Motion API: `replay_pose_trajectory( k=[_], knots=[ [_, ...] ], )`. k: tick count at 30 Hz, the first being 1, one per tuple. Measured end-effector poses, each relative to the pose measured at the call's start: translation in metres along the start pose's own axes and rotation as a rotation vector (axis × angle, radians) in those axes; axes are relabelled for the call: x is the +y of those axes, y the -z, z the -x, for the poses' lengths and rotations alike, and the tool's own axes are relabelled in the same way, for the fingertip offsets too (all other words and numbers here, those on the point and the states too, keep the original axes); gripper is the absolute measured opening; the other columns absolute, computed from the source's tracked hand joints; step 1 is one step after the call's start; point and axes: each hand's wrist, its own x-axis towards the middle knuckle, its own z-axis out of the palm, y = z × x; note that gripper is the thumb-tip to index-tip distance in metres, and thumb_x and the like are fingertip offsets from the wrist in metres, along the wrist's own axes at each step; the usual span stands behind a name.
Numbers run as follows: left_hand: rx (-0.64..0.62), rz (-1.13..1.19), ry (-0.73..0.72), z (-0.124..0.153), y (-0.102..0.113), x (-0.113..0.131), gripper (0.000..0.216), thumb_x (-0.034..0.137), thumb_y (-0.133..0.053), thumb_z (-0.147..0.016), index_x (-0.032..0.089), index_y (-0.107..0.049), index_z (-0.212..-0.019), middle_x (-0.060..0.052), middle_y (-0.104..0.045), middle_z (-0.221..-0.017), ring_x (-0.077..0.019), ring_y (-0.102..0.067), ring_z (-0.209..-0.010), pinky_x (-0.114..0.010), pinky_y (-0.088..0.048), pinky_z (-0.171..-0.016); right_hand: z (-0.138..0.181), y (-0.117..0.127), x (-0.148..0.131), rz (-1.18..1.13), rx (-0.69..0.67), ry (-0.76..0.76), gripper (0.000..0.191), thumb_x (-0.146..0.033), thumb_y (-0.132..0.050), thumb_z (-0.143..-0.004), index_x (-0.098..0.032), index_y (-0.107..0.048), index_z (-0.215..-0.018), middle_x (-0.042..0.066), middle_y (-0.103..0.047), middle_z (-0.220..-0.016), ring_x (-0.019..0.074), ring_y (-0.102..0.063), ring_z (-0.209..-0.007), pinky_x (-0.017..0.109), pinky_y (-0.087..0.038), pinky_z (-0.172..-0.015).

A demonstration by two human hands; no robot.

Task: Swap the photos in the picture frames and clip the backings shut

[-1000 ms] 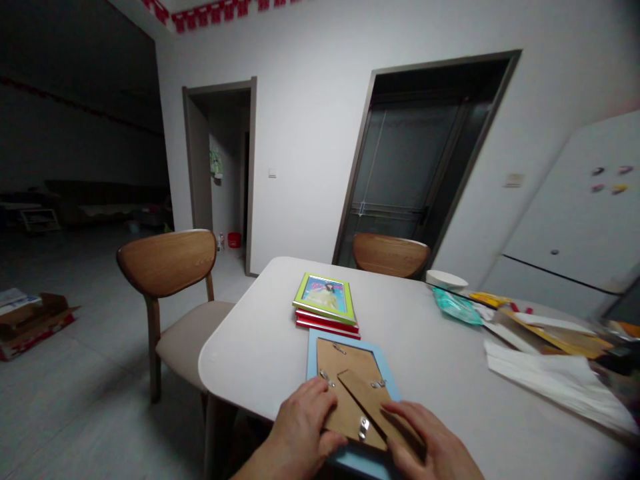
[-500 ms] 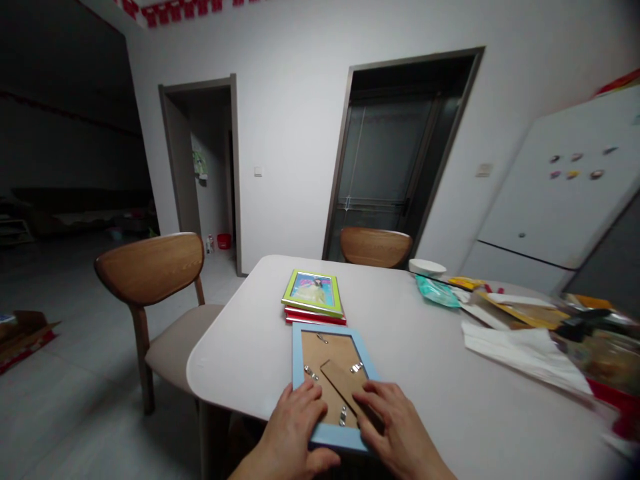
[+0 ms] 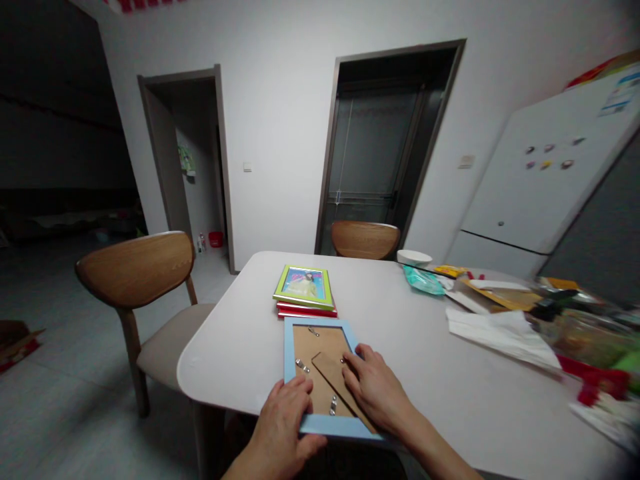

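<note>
A light blue picture frame (image 3: 320, 425) lies face down at the table's near edge, its brown backing board (image 3: 320, 340) showing. Metal clips sit along the board's edges, and a stand leg (image 3: 340, 383) slants across it. My left hand (image 3: 287, 417) grips the frame's near left corner, thumb below the front rim and fingers on top. My right hand (image 3: 375, 387) rests over the right side, fingertips at the right-hand clip, which they mostly cover. Just beyond lies a green picture frame (image 3: 304, 287) with a picture facing up, stacked on red frames (image 3: 307, 311).
The white table (image 3: 400, 320) has wooden chairs at its left (image 3: 140, 270) and far side (image 3: 365, 239). On the right are a white bowl (image 3: 414, 257), a teal packet (image 3: 424, 280), white paper (image 3: 500, 333) and a clutter of packages.
My right hand has moved up along the frame's right side, from the stand leg's lower part to the right clip. My left hand keeps its hold. The camera view has turned slightly right.
</note>
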Motion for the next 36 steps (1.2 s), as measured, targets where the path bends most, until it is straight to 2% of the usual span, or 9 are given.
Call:
replay_pose_trajectory(
  k=[3, 9, 13, 15, 19, 21, 25, 32, 36],
  knots=[
    [-0.004, -0.026, 0.023, 0.0, 0.0, 0.002, 0.038, 0.022, -0.065, -0.06, 0.015, -0.053, -0.095, -0.012, -0.048, -0.119, -0.0263, -0.038, -0.114, -0.047, -0.024, -0.096, 0.001, -0.001, -0.001, -0.042, 0.011, 0.015, 0.028, -0.031, -0.034, -0.079, -0.018, -0.058, -0.086, 0.008, -0.048, -0.094, 0.0173, -0.045, -0.086, 0.027, -0.034, -0.079],
    [-0.009, -0.026, 0.027, -0.001, 0.002, 0.006, 0.043, 0.022, -0.067, -0.06, 0.014, -0.052, -0.099, -0.012, -0.049, -0.118, -0.0267, -0.039, -0.113, -0.047, -0.026, -0.096, -0.001, -0.004, 0.004, -0.089, 0.052, 0.036, 0.027, -0.029, -0.034, -0.078, -0.018, -0.059, -0.082, 0.008, -0.049, -0.094, 0.0173, -0.046, -0.086, 0.028, -0.035, -0.08],
    [0.024, -0.014, -0.017, 0.0, 0.0, 0.001, 0.039, 0.023, -0.067, -0.06, 0.016, -0.053, -0.096, -0.011, -0.051, -0.116, -0.0258, -0.04, -0.112, -0.045, -0.027, -0.096, 0.003, -0.005, 0.007, -0.045, 0.085, 0.047, 0.029, -0.029, -0.037, -0.077, -0.017, -0.058, -0.095, 0.01, -0.05, -0.101, 0.0201, -0.046, -0.091, 0.033, -0.035, -0.081],
    [0.035, -0.009, -0.038, 0.001, -0.002, -0.003, 0.039, 0.022, -0.067, -0.06, 0.017, -0.052, -0.095, -0.01, -0.051, -0.116, -0.0253, -0.04, -0.112, -0.045, -0.027, -0.096, 0.011, -0.004, 0.004, -0.032, 0.104, 0.114, 0.032, -0.028, -0.041, -0.075, -0.018, -0.056, -0.101, 0.011, -0.05, -0.106, 0.0222, -0.044, -0.097, 0.036, -0.035, -0.083],
    [0.041, -0.003, -0.044, 0.0, -0.005, -0.008, 0.037, 0.023, -0.067, -0.06, 0.017, -0.052, -0.094, -0.009, -0.05, -0.117, -0.0252, -0.039, -0.112, -0.045, -0.027, -0.096, 0.032, 0.006, -0.009, -0.11, 0.022, 0.352, 0.027, -0.026, -0.04, -0.077, -0.026, -0.059, -0.097, 0.006, -0.051, -0.108, 0.02, -0.044, -0.1, 0.035, -0.035, -0.084],
    [0.048, 0.001, -0.042, 0.0, -0.005, -0.008, 0.037, 0.023, -0.066, -0.061, 0.017, -0.052, -0.094, -0.009, -0.05, -0.117, -0.0249, -0.04, -0.112, -0.044, -0.027, -0.096, 0.039, 0.011, -0.017, -0.126, -0.022, 0.411, 0.026, -0.026, -0.04, -0.078, -0.029, -0.059, -0.096, 0.005, -0.051, -0.108, 0.0195, -0.044, -0.1, 0.036, -0.035, -0.084],
    [0.048, 0.005, -0.04, 0.0, -0.003, -0.006, 0.036, 0.022, -0.066, -0.06, 0.017, -0.052, -0.094, -0.01, -0.051, -0.117, -0.0244, -0.04, -0.112, -0.043, -0.028, -0.096, 0.042, 0.017, -0.023, -0.092, -0.074, 0.438, 0.027, -0.028, -0.042, -0.078, -0.03, -0.058, -0.099, 0.004, -0.049, -0.112, 0.021, -0.041, -0.104, 0.038, -0.033, -0.085],
    [0.031, 0.019, -0.013, -0.001, -0.003, -0.006, 0.039, 0.02, -0.067, -0.059, 0.017, -0.053, -0.094, -0.009, -0.05, -0.118, -0.0243, -0.039, -0.113, -0.042, -0.027, -0.097, 0.045, 0.015, -0.016, -0.083, -0.083, 0.477, 0.028, -0.034, -0.044, -0.076, -0.032, -0.055, -0.102, 0.003, -0.047, -0.116, 0.0218, -0.039, -0.106, 0.039, -0.032, -0.086],
    [0.038, 0.035, -0.021, -0.001, -0.003, -0.007, 0.033, 0.02, -0.066, -0.058, 0.017, -0.053, -0.089, -0.008, -0.051, -0.117, -0.0235, -0.04, -0.112, -0.041, -0.027, -0.097, 0.036, 0.015, -0.019, -0.148, -0.104, 0.442, 0.031, -0.036, -0.041, -0.078, -0.03, -0.053, -0.105, 0.005, -0.05, -0.111, 0.0206, -0.042, -0.101, 0.037, -0.034, -0.084]
  ],
)
